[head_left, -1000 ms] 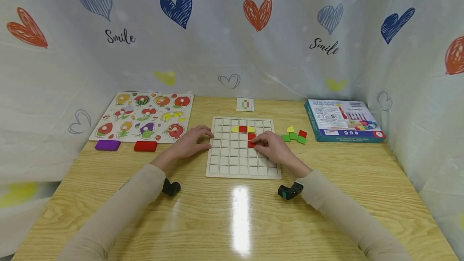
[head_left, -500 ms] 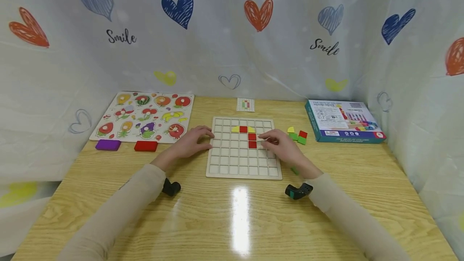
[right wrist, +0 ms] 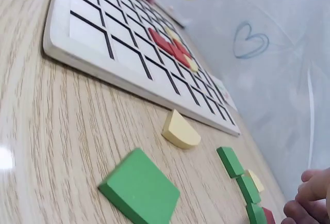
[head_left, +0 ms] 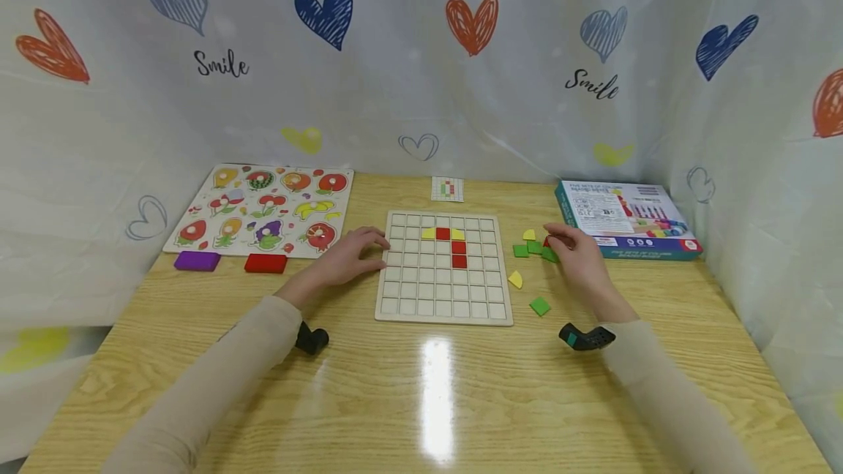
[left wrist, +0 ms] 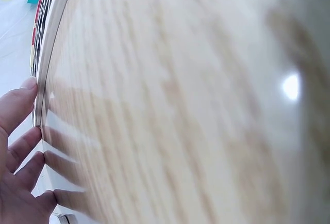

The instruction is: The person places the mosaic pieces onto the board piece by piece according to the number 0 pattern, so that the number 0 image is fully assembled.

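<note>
A pale wooden grid board (head_left: 411,289) lies at the middle of the table. In its cells sit red square tiles (head_left: 459,261) and two yellow quarter-round tiles (head_left: 429,233). My left hand (head_left: 349,258) rests along the board's left edge, fingers spread with the fingertips at the rim. To the right of the board, my right hand (head_left: 582,262) reaches over a small cluster of tiles, thumb and index finger close beside a loose red tile (right wrist: 268,216), partly hidden by them in the head view. Green tiles (head_left: 534,247) and a yellow quarter-round piece (head_left: 529,235) lie next to it.
A yellow piece (head_left: 516,280) and a green tile (head_left: 540,306) lie nearer the front, right of the board. A pattern card (head_left: 448,189) is behind the board. A fruit puzzle (head_left: 260,207), purple block (head_left: 197,261) and red block (head_left: 265,263) are left; a box (head_left: 628,218) stands right.
My right hand has left the red tiles on the board and moved right to the loose tiles, uncovering a yellow piece and a green tile. The left hand stays at the board's edge.
</note>
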{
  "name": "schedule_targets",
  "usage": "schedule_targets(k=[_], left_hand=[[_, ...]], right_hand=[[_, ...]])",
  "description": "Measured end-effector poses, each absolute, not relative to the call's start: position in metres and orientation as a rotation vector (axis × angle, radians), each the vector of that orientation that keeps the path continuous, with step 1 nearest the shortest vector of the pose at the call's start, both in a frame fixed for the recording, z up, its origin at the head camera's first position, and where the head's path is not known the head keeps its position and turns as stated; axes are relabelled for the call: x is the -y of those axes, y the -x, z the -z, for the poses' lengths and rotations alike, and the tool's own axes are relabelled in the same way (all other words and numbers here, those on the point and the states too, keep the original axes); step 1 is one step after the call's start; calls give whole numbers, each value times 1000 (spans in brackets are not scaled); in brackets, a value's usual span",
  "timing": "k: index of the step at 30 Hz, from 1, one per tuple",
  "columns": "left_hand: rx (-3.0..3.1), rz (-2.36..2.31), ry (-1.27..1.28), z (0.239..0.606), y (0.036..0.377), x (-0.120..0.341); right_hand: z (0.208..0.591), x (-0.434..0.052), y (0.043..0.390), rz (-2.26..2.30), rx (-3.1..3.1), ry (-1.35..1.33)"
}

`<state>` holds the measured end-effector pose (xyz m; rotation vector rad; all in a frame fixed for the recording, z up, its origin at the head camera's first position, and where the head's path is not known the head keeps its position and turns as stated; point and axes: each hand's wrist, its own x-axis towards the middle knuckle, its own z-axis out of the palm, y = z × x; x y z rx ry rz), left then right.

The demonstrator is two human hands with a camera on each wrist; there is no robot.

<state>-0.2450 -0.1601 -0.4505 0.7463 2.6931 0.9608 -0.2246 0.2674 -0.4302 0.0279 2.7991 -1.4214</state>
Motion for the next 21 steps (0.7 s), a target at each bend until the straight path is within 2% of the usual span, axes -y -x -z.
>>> schedule_targets(k=[6,21], left_hand=[[-2693,-963,-747,452,245,161],[-2684,-981,-752,451,246,161]], right_hand=[[432,-282,225,1423,-2770,-66],[435,-279,225,1551,-2649,-98]])
